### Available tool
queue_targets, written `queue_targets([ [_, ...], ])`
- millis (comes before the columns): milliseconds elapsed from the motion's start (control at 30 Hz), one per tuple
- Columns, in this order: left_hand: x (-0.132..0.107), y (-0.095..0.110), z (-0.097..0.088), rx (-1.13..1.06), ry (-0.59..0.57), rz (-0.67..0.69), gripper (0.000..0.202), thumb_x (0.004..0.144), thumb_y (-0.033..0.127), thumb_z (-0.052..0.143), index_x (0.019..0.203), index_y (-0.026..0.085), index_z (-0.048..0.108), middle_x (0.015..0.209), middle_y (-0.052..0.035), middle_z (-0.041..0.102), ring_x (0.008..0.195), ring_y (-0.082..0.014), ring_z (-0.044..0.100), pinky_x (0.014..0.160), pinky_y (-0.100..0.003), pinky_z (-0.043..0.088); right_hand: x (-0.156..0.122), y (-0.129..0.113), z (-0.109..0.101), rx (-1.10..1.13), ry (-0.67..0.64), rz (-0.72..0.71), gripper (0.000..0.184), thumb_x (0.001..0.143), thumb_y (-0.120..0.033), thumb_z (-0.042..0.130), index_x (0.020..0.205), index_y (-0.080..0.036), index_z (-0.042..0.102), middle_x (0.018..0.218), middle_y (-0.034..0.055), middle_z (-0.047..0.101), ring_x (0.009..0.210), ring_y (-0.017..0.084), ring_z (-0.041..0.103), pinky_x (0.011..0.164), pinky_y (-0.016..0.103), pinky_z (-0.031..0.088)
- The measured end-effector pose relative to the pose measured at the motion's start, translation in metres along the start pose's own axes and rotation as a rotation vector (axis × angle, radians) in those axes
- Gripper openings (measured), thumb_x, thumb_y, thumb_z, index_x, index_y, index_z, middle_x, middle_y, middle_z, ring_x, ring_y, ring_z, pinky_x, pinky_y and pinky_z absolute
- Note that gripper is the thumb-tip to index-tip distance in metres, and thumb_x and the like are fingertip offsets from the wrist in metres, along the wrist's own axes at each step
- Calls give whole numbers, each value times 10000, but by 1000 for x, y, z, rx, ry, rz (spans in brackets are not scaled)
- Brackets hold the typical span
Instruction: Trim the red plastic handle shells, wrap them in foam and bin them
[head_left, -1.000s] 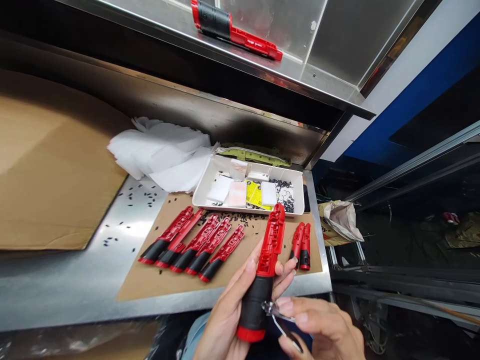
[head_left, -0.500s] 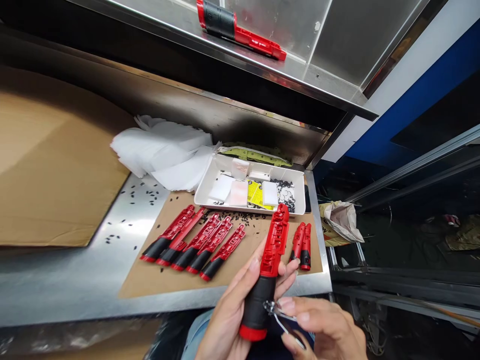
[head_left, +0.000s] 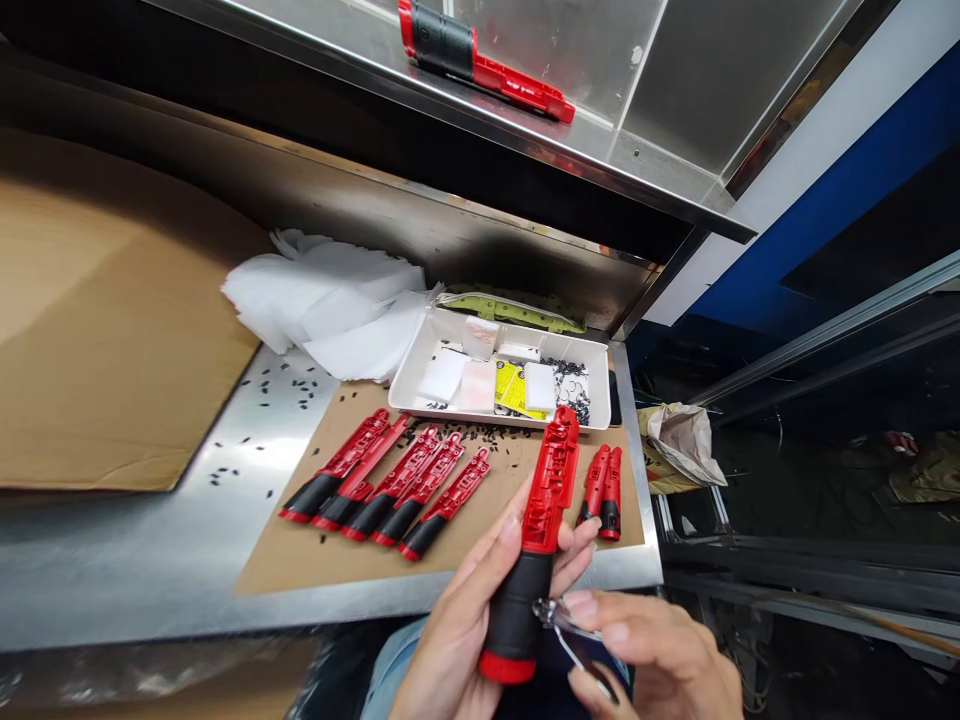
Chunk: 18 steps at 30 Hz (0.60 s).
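My left hand [head_left: 466,610] is closed round the black grip part of a red and black plastic tool housing [head_left: 551,480], its open ribbed side facing me and its red end cap low. In my right hand [head_left: 664,645] a pair of silver nail clippers [head_left: 574,630] is pinched between thumb and fingers, lever swung out. The clippers' jaws are at the right edge of the black grip; whether they touch it I cannot tell. Several similar housings [head_left: 409,480] lie in a slanted row on brown cardboard [head_left: 292,555] to the left, and two more [head_left: 602,490] lie to the right.
Behind the housings stands a white tray [head_left: 397,385] with white blocks, a yellow label and small black parts. Loose black pieces [head_left: 285,390] are scattered on the metal table [head_left: 150,560]. White sheets [head_left: 330,300], a large cardboard box [head_left: 105,330] and a shelf with another housing [head_left: 480,60] surround the spot.
My right hand and the nail clippers have shifted slightly right along the edge of the grip. The left hand and its housing are nearly still.
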<state>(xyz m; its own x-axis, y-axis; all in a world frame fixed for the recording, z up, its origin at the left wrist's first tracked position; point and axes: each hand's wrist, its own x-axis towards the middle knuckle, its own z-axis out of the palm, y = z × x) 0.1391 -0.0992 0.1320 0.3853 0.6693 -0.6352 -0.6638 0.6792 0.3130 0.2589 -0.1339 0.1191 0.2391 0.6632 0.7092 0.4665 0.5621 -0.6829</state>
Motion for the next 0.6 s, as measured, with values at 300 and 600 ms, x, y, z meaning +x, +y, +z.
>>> queue_targets([
  [300, 0, 0, 5, -57, -27, 31, 647, 929, 287, 558, 1504, 171, 285, 949, -119, 782, 1104, -281, 658, 1103, -429, 391, 5, -1, 1, -7, -51, -27, 71, 890, -240, 669, 876, -179, 635, 692, 20, 759, 599, 156, 743, 612, 178, 616],
  [600, 0, -1, 8, 11, 4, 72, 666, 948, 266, 520, 1523, 145, 208, 1008, -144, 771, 1080, -273, 673, 1040, -394, 466, 18, -5, -2, -27, -198, -95, 32, 892, -188, 657, 917, -181, 637, 677, 24, 759, 572, 177, 740, 554, 204, 626],
])
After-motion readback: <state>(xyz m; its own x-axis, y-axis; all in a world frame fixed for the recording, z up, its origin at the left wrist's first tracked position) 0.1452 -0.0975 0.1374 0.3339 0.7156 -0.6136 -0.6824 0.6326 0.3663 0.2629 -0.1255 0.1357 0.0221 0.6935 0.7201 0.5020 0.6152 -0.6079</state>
